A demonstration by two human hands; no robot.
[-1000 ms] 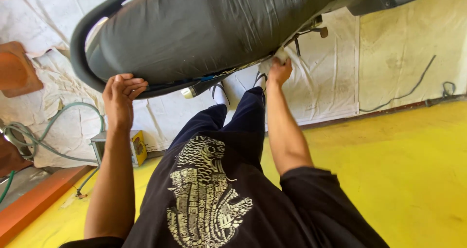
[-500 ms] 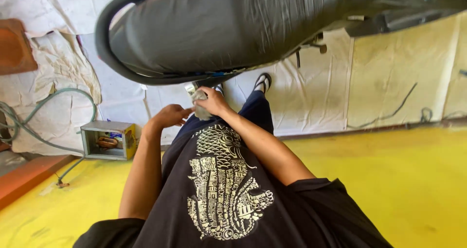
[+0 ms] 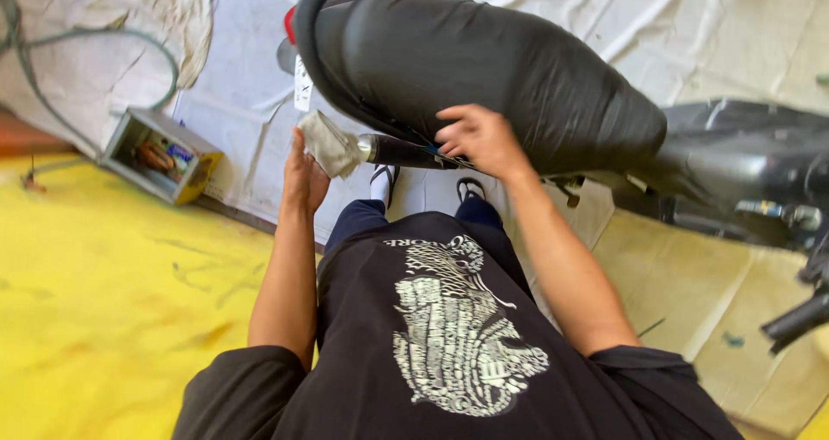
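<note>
L hand (image 3: 304,177) pinches rag (image 3: 328,144) at handle (image 3: 401,151) tip, R hand (image 3: 479,138) curls over handle by seat (image 3: 484,69); best brace w/ R, wipe w/ L.

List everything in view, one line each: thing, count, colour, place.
motorcycle seat: one, black, top centre
grab rail: one, black, around the seat's rear
rag: one, grey, under the seat's rear
cylinder: one, dark, beside the rag
metal box: one, grey, on the floor at left
hose: one, grey-green, top left
floor sheets: several, white, under the motorcycle
floor: yellow, left
left hand: holding the rag
right hand: on the seat's edge
</note>
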